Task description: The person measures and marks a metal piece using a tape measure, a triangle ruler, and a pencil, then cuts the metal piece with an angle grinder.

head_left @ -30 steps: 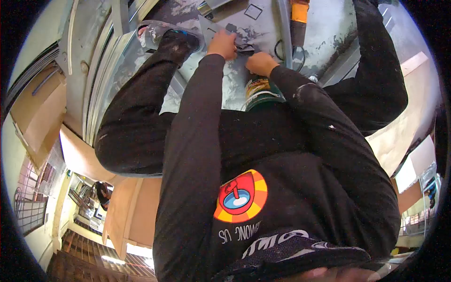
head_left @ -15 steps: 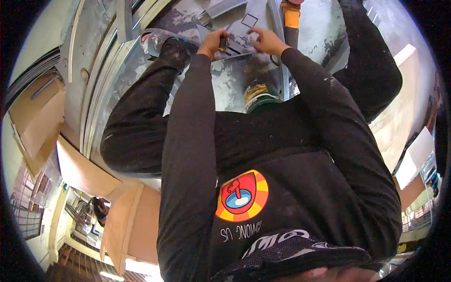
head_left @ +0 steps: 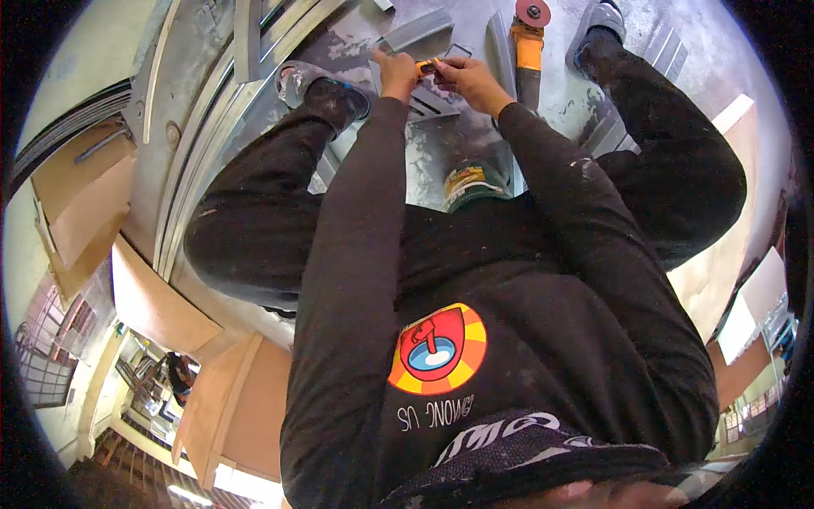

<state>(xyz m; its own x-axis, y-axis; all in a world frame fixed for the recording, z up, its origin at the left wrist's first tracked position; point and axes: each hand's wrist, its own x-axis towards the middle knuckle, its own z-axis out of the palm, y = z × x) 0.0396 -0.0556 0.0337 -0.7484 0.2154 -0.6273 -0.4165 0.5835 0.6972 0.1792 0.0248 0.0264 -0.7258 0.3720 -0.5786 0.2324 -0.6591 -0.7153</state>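
A small yellow and black tool [head_left: 425, 67], perhaps a tape measure, is between my two hands. My left hand [head_left: 397, 73] has its fingers wrapped round it from one side. My right hand [head_left: 466, 82] pinches at its other side, and what its fingertips grip is too small to make out. Just below the hands lies a grey metal piece with slots [head_left: 431, 106]. A grey metal channel [head_left: 415, 30] rests on the floor beyond them. Between my legs is a green bucket with a yellow label [head_left: 475, 184].
An orange angle grinder [head_left: 527, 51] with a red disc lies on the floor beyond my right hand. Long metal profiles [head_left: 191, 161] run along the left. Metal strips [head_left: 666, 53] are near my right foot. Another person [head_left: 179, 377] is in the background at lower left.
My hands first met over the metal plate, then came apart with the yellow tool showing in my left hand. Now my right hand is back against that tool, and both are farther forward.
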